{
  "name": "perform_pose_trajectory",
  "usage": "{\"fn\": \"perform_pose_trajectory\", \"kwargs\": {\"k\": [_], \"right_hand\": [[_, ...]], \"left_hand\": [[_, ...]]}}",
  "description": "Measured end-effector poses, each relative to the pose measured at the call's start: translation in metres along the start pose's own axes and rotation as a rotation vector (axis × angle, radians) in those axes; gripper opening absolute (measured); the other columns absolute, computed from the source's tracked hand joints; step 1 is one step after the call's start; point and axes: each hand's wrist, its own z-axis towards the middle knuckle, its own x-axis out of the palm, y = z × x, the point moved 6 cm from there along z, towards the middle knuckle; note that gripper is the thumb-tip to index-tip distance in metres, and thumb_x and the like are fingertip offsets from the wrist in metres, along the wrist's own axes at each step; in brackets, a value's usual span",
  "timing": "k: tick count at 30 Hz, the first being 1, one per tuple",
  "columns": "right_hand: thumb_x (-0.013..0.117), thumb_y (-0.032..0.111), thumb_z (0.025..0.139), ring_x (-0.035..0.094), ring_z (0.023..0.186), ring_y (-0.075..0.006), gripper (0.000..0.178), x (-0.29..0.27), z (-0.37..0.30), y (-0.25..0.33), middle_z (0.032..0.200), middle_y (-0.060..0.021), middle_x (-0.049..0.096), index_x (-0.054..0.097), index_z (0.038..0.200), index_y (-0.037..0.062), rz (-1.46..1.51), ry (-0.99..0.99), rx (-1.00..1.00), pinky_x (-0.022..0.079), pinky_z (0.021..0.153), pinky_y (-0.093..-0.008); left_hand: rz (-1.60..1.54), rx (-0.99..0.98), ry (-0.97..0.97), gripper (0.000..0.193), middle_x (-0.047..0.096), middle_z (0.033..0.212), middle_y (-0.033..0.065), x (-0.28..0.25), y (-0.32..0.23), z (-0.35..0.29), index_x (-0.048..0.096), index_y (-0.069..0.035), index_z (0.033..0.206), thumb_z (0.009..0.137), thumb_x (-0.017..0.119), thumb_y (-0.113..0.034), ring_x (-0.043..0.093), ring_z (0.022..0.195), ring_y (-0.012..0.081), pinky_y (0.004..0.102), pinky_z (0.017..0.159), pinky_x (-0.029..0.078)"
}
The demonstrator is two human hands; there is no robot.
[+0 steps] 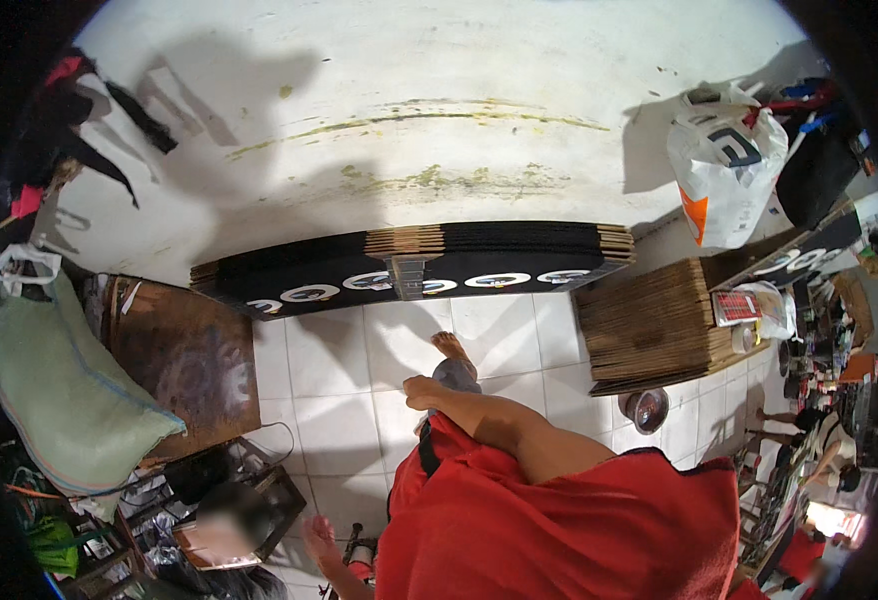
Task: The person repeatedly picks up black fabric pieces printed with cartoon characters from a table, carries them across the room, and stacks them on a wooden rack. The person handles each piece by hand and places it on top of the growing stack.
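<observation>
My right hand (422,393) reaches across in front of my red shirt (559,520), its fingers curled together; what they hold, if anything, is hidden. It is above my leg and bare foot (450,346). My left hand (321,543) is low at the left beside my body, palm partly showing and fingers loosely apart, with nothing seen in it. Beyond my foot, a long row of flattened black cardboard boxes (519,250) with white ovals leans against the wall. Neither hand touches it.
A brown cardboard stack (649,325) and a round dark bowl (647,410) are on the right. White plastic bag (729,175) hangs on the wall. At left, a stuffed green sack (69,390) rests by a wooden board (194,360). People (829,450) are at far right.
</observation>
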Motion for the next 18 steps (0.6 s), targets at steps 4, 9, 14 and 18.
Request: {"fn": "perform_pose_trajectory", "kwargs": {"k": [4, 9, 14, 18], "right_hand": [[0.054, 0.016, 0.069, 0.063, 0.085, -0.0388, 0.028, 0.003, 0.019, 0.024, 0.086, -0.0249, 0.064, 0.065, 0.082, -0.0051, -0.201, 0.073, -0.181, 0.051, 0.076, -0.0434], [0.059, 0.032, 0.072, 0.062, 0.085, -0.0353, 0.031, 0.007, 0.06, 0.025, 0.089, -0.0201, 0.064, 0.067, 0.082, 0.005, -0.465, 0.22, -0.328, 0.049, 0.074, -0.0443], [0.063, 0.031, 0.073, 0.065, 0.068, -0.0256, 0.027, 0.02, 0.108, 0.031, 0.075, -0.0144, 0.067, 0.069, 0.078, 0.0046, -0.56, 0.379, -0.588, 0.05, 0.064, -0.0375], [0.064, 0.018, 0.074, 0.062, 0.056, -0.0179, 0.018, 0.038, 0.173, 0.038, 0.068, -0.0104, 0.065, 0.067, 0.073, 0.0, -0.805, 0.678, -0.46, 0.049, 0.052, -0.0327]], "left_hand": [[-0.014, 0.12, 0.0, 0.043, 0.062, 0.1, 0.0096, 0.035, 0.005, -0.032, 0.051, -0.006, 0.116, 0.087, 0.057, -0.037, 0.058, 0.093, 0.0217, 0.0362, 0.079, 0.045], [-0.584, 0.019, -0.277, 0.044, 0.059, 0.105, 0.0142, 0.024, 0.12, -0.068, 0.045, -0.004, 0.122, 0.089, 0.055, -0.032, 0.059, 0.092, 0.0256, 0.0395, 0.083, 0.048], [-1.3, 0.107, -0.673, 0.022, 0.058, 0.078, 0.0088, 0.002, 0.263, -0.151, 0.049, -0.005, 0.097, 0.09, 0.054, -0.025, 0.06, 0.076, 0.0234, 0.0371, 0.069, 0.049], [-1.529, 0.285, -1.144, 0.049, 0.05, 0.126, 0.0139, -0.02, 0.332, -0.202, 0.043, -0.005, 0.127, 0.088, 0.054, -0.033, 0.048, 0.114, 0.0279, 0.0395, 0.098, 0.036]]}}
